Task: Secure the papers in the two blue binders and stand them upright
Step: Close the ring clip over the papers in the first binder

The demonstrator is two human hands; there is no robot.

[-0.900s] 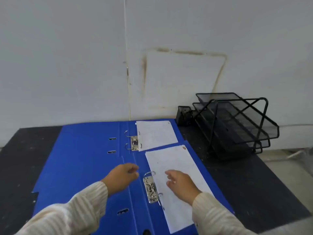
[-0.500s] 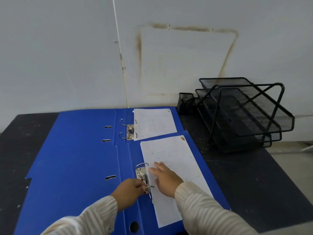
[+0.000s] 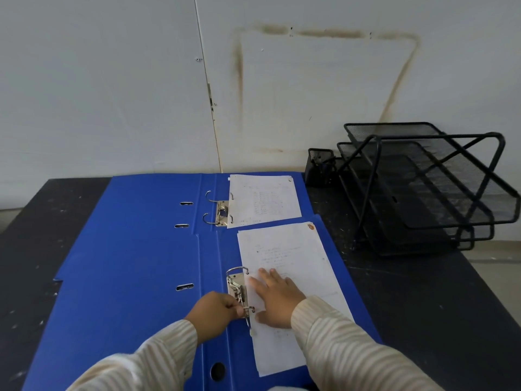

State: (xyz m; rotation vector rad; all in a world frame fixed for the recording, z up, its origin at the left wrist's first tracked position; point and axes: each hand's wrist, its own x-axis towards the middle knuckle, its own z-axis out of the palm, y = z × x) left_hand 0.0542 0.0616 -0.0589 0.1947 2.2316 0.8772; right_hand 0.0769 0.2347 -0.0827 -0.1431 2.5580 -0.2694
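Two blue binders lie open and flat on the black table. The near binder overlaps the far binder. White papers sit on the near binder's right half beside its metal ring mechanism, whose far ring looks joined. My left hand is closed on the lever at the mechanism's near end. My right hand lies flat on those papers with fingers spread. The far binder's papers rest by its rings, which stand apart.
A black mesh letter tray stack stands at the back right of the table, with a small black mesh holder beside it against the white wall. Bare black table lies right of the binders and a strip on the left.
My left hand moved from the binder's spine onto the lever of the near mechanism and closed on it. My right hand slid left to rest flat on the papers beside the rings.
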